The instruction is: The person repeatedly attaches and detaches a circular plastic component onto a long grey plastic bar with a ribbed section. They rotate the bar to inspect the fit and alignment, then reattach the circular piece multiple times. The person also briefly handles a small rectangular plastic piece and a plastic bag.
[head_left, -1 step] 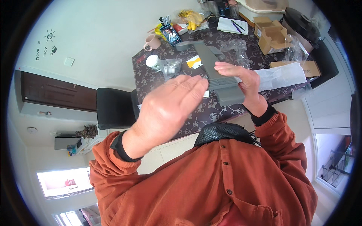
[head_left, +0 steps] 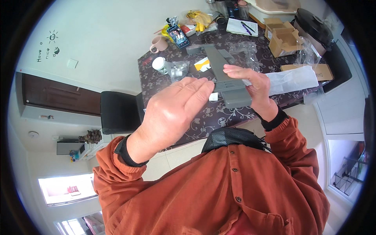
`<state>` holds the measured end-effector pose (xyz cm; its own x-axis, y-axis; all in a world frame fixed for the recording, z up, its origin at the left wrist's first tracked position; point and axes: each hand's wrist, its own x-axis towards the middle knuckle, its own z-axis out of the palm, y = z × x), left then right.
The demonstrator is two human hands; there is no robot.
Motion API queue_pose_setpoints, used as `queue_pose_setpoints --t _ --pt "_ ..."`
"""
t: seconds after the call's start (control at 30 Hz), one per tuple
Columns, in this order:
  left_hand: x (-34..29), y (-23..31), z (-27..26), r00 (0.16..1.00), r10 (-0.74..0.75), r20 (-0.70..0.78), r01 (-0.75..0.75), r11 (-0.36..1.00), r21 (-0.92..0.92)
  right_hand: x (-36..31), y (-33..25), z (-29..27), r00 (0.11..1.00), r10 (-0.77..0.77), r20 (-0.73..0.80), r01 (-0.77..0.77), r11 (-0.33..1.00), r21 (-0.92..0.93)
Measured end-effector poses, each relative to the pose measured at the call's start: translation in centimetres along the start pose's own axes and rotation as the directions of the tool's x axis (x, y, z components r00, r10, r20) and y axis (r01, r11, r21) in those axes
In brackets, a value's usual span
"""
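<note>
A long grey plastic part (head_left: pixel 226 78) with a ribbed section and a crossbar at its far end is held up over the dark flower-patterned table (head_left: pixel 203 113). My right hand (head_left: pixel 256 88) grips its near end from the right side. Raised flat with its fingers together, my left hand (head_left: pixel 172 111) holds nothing, and its fingertips touch the left edge of the ribbed section. Both arms wear rust-orange sleeves with black cuffs.
The table holds a pink mug (head_left: pixel 158 44), a phone (head_left: pixel 178 36), a white cup (head_left: pixel 159 64), clear plastic bags (head_left: pixel 177 70), bananas (head_left: pixel 199 18), a notebook with a pen (head_left: pixel 243 27), open cardboard boxes (head_left: pixel 284 39) and a white bag (head_left: pixel 293 80). A black chair (head_left: pixel 119 111) stands left.
</note>
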<state>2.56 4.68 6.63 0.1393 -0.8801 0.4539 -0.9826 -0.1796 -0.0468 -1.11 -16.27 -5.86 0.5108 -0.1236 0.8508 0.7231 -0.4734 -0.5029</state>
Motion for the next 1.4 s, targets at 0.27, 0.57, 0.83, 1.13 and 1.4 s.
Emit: queue_pose_setpoints --t 0.27,0.57,0.83,1.13,1.4 --pt "-0.9 -0.8 -0.2 0.989 -0.148 -0.009 0.143 0.968 -0.208 -0.4 0.5 0.6 0.995 0.098 -0.034 -0.09 0.978 0.189" --pt "-1.8 -2.9 3.1 0.923 -0.373 -0.095 0.316 0.875 -0.366 -0.5 0.2 2.4 0.907 0.416 -0.062 -0.32 0.778 0.541" --pt "-0.5 -4.4 7.5 0.941 -0.334 -0.06 0.328 0.94 -0.098 0.0 -0.3 3.6 0.736 0.676 0.043 -0.415 0.4 0.817" --pt "-0.4 -4.0 8.5 0.971 -0.216 -0.098 0.222 0.974 0.047 -0.9 -0.1 3.3 0.649 0.749 0.131 -0.48 0.271 0.834" --pt "-1.1 -5.7 9.2 0.961 -0.275 0.021 0.274 0.961 0.044 0.1 -0.2 -0.2 0.565 0.794 0.223 -0.579 0.188 0.793"
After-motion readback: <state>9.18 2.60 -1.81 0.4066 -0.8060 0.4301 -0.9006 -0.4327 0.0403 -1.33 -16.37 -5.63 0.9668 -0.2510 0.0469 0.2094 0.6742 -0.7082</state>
